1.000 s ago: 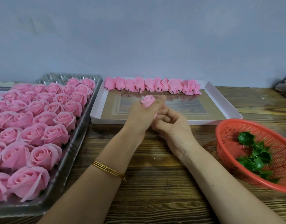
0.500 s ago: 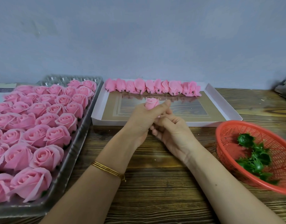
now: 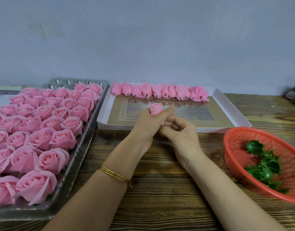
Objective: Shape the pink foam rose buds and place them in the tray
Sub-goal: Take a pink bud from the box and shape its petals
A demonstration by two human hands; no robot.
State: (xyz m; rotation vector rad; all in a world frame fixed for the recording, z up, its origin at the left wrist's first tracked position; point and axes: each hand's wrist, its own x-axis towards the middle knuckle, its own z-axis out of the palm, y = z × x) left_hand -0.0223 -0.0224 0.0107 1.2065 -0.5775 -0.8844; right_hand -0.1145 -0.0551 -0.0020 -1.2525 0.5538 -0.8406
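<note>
My left hand (image 3: 147, 121) grips a small pink foam rose bud (image 3: 156, 108) upright, its top showing above the fingers. My right hand (image 3: 179, 130) sits right beside it with curled fingers touching the bud's lower part, which is mostly hidden. Both hands hover over the front edge of a white shallow tray (image 3: 233, 112). A row of several shaped pink buds (image 3: 160, 92) lies along the tray's far side.
A clear plastic tray (image 3: 86, 144) packed with several open pink foam roses (image 3: 45, 130) fills the left side. A red plastic basket (image 3: 235, 147) with green calyx pieces (image 3: 263, 164) stands at the right. Everything rests on a wooden table (image 3: 160, 189) against a grey wall.
The bud and both hands have stayed nearly in place. My right hand's fingers have shifted slightly under the bud.
</note>
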